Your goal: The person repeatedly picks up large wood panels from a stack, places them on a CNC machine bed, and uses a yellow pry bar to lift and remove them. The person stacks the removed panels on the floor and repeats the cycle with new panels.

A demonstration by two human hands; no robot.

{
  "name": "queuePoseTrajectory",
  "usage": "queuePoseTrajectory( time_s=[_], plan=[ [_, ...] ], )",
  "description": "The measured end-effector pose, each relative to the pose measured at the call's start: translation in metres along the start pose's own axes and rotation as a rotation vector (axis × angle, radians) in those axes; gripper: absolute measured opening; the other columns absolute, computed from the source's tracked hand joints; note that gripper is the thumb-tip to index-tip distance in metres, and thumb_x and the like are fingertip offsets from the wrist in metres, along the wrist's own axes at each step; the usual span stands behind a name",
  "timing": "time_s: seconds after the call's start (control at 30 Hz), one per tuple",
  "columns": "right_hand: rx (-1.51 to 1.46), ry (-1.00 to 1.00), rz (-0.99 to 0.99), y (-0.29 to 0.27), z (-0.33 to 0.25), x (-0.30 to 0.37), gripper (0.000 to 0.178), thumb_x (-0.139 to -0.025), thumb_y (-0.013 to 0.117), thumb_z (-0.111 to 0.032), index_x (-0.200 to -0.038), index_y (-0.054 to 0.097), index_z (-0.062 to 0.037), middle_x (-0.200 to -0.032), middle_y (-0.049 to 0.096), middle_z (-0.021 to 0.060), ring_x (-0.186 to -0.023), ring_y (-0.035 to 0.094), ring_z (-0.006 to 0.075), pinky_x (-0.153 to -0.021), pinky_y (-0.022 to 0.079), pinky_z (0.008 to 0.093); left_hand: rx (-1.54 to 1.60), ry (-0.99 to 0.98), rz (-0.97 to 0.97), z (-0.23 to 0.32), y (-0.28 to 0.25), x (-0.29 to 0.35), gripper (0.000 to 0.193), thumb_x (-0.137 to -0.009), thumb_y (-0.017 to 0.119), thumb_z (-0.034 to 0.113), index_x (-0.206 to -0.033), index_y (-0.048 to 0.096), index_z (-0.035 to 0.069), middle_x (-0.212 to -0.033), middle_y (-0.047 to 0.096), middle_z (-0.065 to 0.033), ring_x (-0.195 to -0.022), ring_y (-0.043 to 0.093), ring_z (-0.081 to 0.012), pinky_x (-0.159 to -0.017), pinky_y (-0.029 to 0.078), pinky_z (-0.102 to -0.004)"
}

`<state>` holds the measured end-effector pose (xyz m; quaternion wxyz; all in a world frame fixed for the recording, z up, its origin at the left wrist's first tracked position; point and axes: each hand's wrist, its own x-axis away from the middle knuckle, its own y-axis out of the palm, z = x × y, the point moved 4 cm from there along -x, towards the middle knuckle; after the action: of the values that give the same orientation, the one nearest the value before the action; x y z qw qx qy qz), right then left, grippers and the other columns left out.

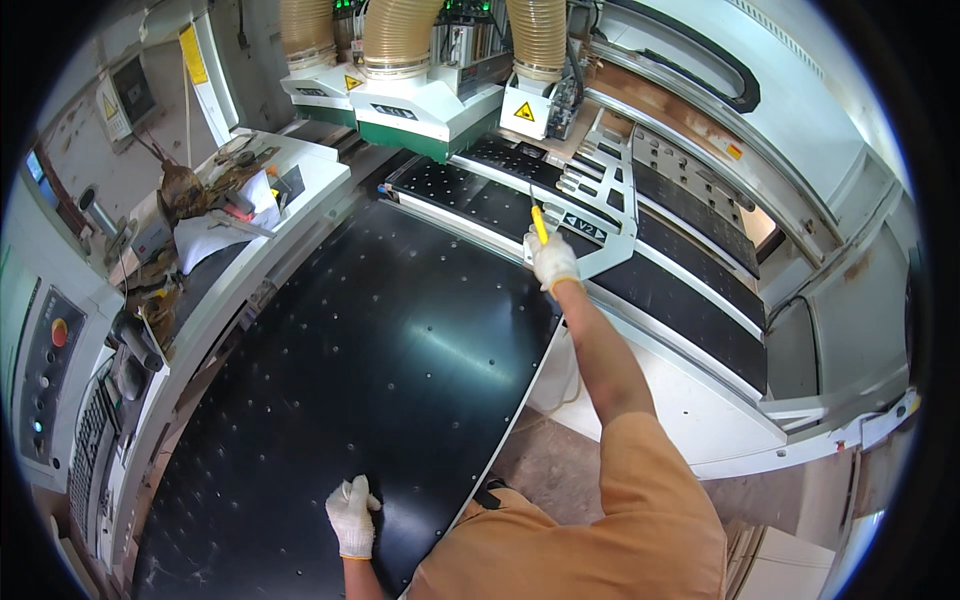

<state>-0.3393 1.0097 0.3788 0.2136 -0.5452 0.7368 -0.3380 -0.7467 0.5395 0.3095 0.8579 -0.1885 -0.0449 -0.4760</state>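
My right hand (556,262), in a white knit glove, reaches far forward over the machine's edge. It grips a yellow-handled screwdriver (540,224), whose thin dark shaft points away from me. Just beyond and to the right of that hand is a white slotted metal bracket (622,215), which spans the black perforated bed strips (465,200). Nearer to me, my left hand (352,518), gloved the same way, rests with curled fingers on the black dotted table (390,385). Nothing shows in those fingers.
Ribbed dust hoses (400,35) rise from a white and green machine head (430,120) at the back. On the left stand a cluttered side bench (225,200), a keyboard (92,440) and a control panel with a red button (59,332). Flat boards (785,562) lie at lower right.
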Motion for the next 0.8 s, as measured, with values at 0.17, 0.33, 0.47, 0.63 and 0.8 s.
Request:
queuePoseTrajectory(
  time_s=[0.17,0.33,0.47,0.63,0.8],
  plan=[
    [-0.010,0.032,-0.044,-0.015,-0.022,-0.070,0.056,-0.104,0.063,-0.049,-0.133,0.068,-0.0006,-0.122,0.077,0.0257,-0.116,0.075,0.0409,-0.103,0.057,0.0520,0.066,-0.023,0.119,-0.006,0.002,0.002,0.052,-0.102,0.069,0.027,-0.057,0.065,0.000,-0.057,0.066,-0.0076,-0.055,0.056,-0.0152,-0.061,0.044,-0.0367],
    [0.305,-0.037,0.030,-0.017,-0.053,-0.116,0.058,-0.106,0.062,-0.050,-0.140,0.065,-0.0023,-0.136,0.072,0.0272,-0.129,0.070,0.0415,-0.109,0.055,0.0518,0.123,-0.068,0.237,-0.007,0.007,0.003,0.051,-0.102,0.069,0.024,-0.057,0.063,0.001,-0.055,0.063,-0.0054,-0.052,0.051,-0.0128,-0.059,0.041,-0.0341],
    [0.357,-0.056,0.047,-0.007,-0.065,-0.162,0.059,-0.106,0.060,-0.049,-0.140,0.062,-0.0001,-0.139,0.070,0.0287,-0.131,0.069,0.0432,-0.111,0.055,0.0521,0.187,-0.088,0.352,-0.002,0.014,0.005,0.048,-0.101,0.070,0.020,-0.058,0.061,0.002,-0.053,0.062,-0.0044,-0.050,0.049,-0.0113,-0.056,0.038,-0.0319],
    [0.394,-0.034,0.097,-0.003,-0.072,-0.208,0.058,-0.106,0.060,-0.049,-0.139,0.064,-0.0013,-0.140,0.071,0.0274,-0.132,0.069,0.0423,-0.111,0.055,0.0523,0.160,-0.141,0.419,0.005,0.019,0.004,0.045,-0.100,0.070,0.018,-0.058,0.061,0.002,-0.053,0.060,-0.0046,-0.051,0.051,-0.0116,-0.056,0.040,-0.0302],
    [0.404,-0.031,0.143,0.001,-0.072,-0.240,0.057,-0.105,0.061,-0.049,-0.138,0.068,-0.0036,-0.139,0.072,0.0242,-0.131,0.070,0.0402,-0.110,0.055,0.0521,0.057,-0.197,0.401,0.003,0.016,-0.008,0.044,-0.101,0.068,0.020,-0.061,0.057,0.005,-0.051,0.059,-0.0056,-0.047,0.051,-0.0124,-0.053,0.042,-0.0319]
  ],
)
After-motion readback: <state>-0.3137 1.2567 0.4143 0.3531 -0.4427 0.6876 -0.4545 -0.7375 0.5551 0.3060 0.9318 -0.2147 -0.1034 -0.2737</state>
